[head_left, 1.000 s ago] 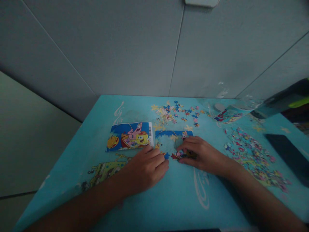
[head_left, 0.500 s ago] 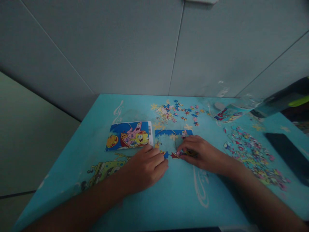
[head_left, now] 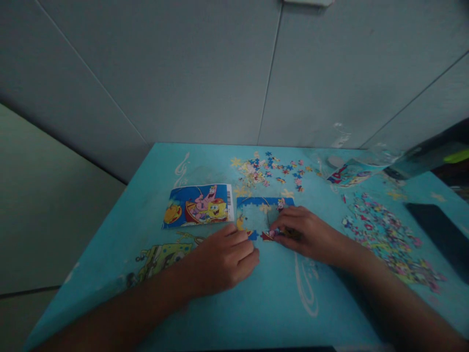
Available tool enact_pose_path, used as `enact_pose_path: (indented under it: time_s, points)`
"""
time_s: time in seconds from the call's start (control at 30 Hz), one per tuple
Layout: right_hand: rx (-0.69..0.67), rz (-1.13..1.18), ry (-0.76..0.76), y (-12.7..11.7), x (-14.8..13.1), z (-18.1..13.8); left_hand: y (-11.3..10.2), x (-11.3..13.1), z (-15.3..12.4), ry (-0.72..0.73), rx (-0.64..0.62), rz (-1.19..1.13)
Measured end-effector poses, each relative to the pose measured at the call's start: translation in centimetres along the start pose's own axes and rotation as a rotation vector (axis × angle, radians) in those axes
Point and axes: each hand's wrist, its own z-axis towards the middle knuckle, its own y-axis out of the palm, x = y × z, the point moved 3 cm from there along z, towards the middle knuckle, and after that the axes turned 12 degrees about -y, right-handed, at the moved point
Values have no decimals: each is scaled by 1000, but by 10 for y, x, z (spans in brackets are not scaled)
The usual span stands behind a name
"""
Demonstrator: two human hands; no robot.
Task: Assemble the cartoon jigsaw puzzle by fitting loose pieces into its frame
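Observation:
A partly joined jigsaw puzzle point(head_left: 252, 201) lies on the turquoise table point(head_left: 256, 303), its blue border pieces around an open middle. My left hand point(head_left: 229, 255) rests at its lower left corner, fingers curled together; what lies under the fingertips is hidden. At the lower right, my right hand point(head_left: 304, 227) has thumb and fingers closed on a red and pink puzzle piece point(head_left: 267, 236). A small gap parts this piece from the blue bottom strip point(head_left: 252, 235). Left of the puzzle lies a picture card point(head_left: 200, 205) with the same cartoon scene.
Loose puzzle pieces point(head_left: 256, 171) are scattered behind the puzzle. A larger heap of pieces point(head_left: 388, 234) lies to the right, beside a dark flat object point(head_left: 437, 237). A clear bottle with a printed label point(head_left: 350, 173) lies at the back right. A grey wall point(head_left: 205, 73) closes off the far edge.
The whole view has shifted slightly. My left hand has moved slightly down and away from the bottom strip; my right hand keeps its place with the puzzle piece.

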Motion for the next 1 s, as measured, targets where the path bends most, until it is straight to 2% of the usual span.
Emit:
enact_pose_path:
  time_s: [0.17, 0.27, 0.57, 1.0]
  points:
    - [-6, 0, -1, -1, 0, 0, -5, 13, -2, 210, -18, -58]
    - [-13, -5, -3, 1, 0, -2, -5, 17, -3, 268, -37, -86]
    - [36, -2, 50, 3, 6, -7, -4, 16, -5, 257, -32, -78]
    - [12, 61, -7, -2, 3, -4, -3, 15, -6, 236, -45, -71]
